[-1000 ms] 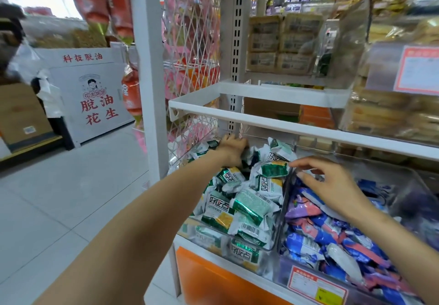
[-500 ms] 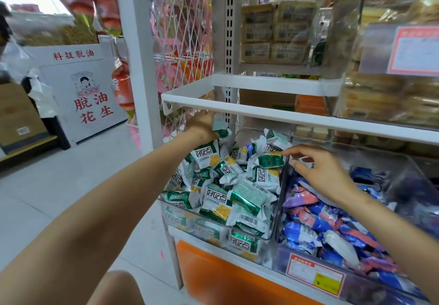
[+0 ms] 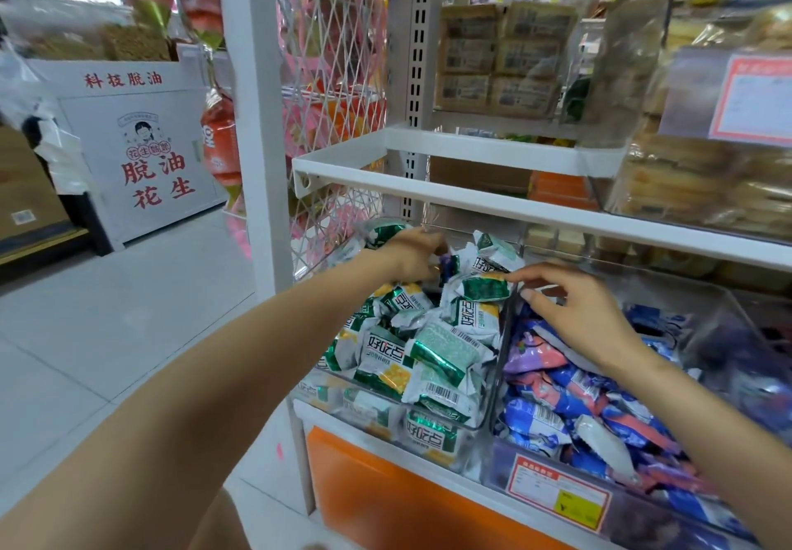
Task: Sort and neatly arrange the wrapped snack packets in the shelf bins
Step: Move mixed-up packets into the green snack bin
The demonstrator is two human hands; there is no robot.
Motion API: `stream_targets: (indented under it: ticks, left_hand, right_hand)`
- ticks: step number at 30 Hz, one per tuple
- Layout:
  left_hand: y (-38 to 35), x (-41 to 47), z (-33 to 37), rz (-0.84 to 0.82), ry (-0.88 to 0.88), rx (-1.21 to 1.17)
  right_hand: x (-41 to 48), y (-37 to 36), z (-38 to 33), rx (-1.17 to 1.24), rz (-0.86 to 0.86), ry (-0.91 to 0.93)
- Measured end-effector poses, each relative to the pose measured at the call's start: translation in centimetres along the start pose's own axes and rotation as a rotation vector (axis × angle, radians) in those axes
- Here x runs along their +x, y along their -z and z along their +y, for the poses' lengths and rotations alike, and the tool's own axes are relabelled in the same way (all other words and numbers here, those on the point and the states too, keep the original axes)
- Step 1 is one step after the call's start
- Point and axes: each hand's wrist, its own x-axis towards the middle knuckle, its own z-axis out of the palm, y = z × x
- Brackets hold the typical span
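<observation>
A clear bin (image 3: 497, 361) on the lower shelf holds a heap of green-and-white snack packets (image 3: 433, 356). The clear bin to its right (image 3: 728, 305) is full of blue and purple packets (image 3: 570, 399). One dark blue packet (image 3: 448, 265) lies among the green ones at the back. My left hand (image 3: 411, 258) reaches to the rear of the green bin, its fingers curled onto that blue packet. My right hand (image 3: 574, 313) hovers over the wall between the bins, with its index fingertip touching the end of a green packet (image 3: 484, 288).
The white upper shelf edge (image 3: 471, 202) runs close above both hands. Clear bins of pale baked goods (image 3: 694, 181) sit on it. A wire mesh panel (image 3: 334, 78) and a white post (image 3: 253, 120) stand left of the bins. An orange panel (image 3: 385, 498) fronts the shelf base.
My left hand came down from the back left of the bin and moved right onto the blue packet. My right hand shifted slightly left toward the dividing wall.
</observation>
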Motion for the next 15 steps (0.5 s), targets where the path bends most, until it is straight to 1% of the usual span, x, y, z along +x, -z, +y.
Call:
stream_targets:
  ticks: [2, 6, 10, 15]
  left_hand:
    - [-0.5, 0.4, 0.2, -0.078, 0.064, -0.094]
    - [-0.9, 1.3, 0.3, -0.174, 0.083, -0.07]
    - [-1.6, 1.9, -0.2, -0.129, 0.08, 0.006]
    - [-1.6, 1.8, -0.3, -0.036, 0.076, -0.143]
  right_hand:
    - [-0.1, 0.1, 0.3, -0.009, 0.001, 0.01]
    - [-0.3, 0.4, 0.8, -0.017, -0.001, 0.016]
    - [-0.2, 0.5, 1.1, -0.021, -0.009, 0.018]
    - [-0.1, 0.3, 1.1, -0.011, -0.007, 0.008]
